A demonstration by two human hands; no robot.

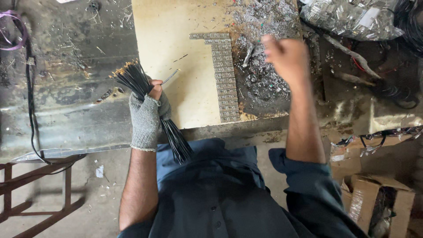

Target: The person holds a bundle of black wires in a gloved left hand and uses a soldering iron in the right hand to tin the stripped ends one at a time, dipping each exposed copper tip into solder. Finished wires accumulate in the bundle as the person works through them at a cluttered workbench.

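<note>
My left hand [147, 110], in a grey fingerless knit glove, is closed around a thick bundle of black wires [134, 79] with bare coppery tips pointing up and left; the bundle's tail [178, 143] hangs down toward my lap. One thin wire [169, 77] sticks out sideways from the grip. My right hand [286, 55] is bare, blurred and closed into a fist above a pile of metal scraps [264, 26]; whether it holds anything cannot be told. A strip of small metal pieces [224, 79] lies in a column on the pale board [176, 39] between the hands.
A grimy metal bench top [66, 88] lies to the left, with a black cable [30, 97] along it. A bag of shiny metal parts [348, 17] sits at the top right. Cardboard boxes [379, 198] stand at the lower right, a rusty frame [35, 194] at the lower left.
</note>
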